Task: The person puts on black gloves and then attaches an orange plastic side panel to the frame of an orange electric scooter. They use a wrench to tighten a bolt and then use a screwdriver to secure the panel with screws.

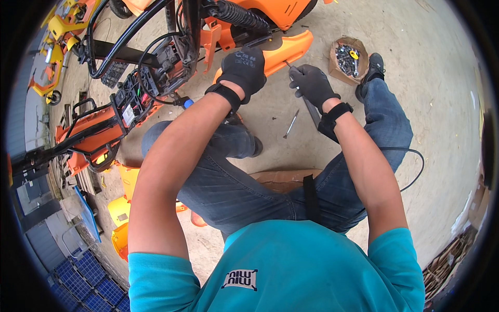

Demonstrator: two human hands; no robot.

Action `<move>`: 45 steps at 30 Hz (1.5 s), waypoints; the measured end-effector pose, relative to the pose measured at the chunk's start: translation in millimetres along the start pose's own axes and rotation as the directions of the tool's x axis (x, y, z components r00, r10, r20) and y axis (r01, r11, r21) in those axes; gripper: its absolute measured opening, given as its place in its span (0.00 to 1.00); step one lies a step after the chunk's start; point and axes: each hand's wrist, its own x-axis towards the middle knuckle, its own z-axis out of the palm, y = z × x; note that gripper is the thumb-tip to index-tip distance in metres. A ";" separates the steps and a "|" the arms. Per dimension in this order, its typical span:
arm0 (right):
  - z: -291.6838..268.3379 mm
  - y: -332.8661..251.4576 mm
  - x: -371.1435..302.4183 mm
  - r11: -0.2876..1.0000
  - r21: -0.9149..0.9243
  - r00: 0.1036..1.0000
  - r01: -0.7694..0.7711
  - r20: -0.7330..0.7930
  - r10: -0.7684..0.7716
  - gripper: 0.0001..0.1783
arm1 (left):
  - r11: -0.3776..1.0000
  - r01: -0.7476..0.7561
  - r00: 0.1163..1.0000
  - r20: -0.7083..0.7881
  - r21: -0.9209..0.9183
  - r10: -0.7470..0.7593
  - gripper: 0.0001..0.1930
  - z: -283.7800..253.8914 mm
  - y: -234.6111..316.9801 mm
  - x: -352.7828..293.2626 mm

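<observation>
My left hand (243,70), in a black glove, is closed on an orange plastic panel (285,50) beside a partly dismantled orange scooter (179,49). The panel stretches out to the right of that hand. My right hand (312,85), gloved too, is closed around a tool with a thin metal shaft (287,63). Its tip meets the lower edge of the panel, though I cannot tell if it sits in a hole. A grey bar (313,113) shows below the right hand; whether it belongs to the tool is unclear.
A slim metal tool (292,124) lies on the concrete floor between my legs. By my right foot stands an open cardboard box (334,67) of loose metal hardware. A scooter frame with exposed wiring (138,96) fills the left; yellow panels (120,210) lie below it.
</observation>
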 end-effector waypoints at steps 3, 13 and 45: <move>-0.8 8.0 6.2 0.997 0.081 0.999 -0.016 0.029 0.013 0.19 | 1.000 -0.006 1.000 -0.006 -0.005 0.006 0.18 0.1 0.0 -0.6; -10.1 -8.2 -1.2 0.987 0.135 0.994 -0.090 0.070 0.081 0.15 | 0.999 0.009 0.999 0.032 -0.033 -0.007 0.18 -4.5 0.5 -1.2; 39.0 65.9 89.4 0.867 0.498 0.990 -0.005 -0.117 0.073 0.10 | 0.952 0.053 0.991 -0.137 0.302 -0.011 0.08 67.7 -2.7 48.0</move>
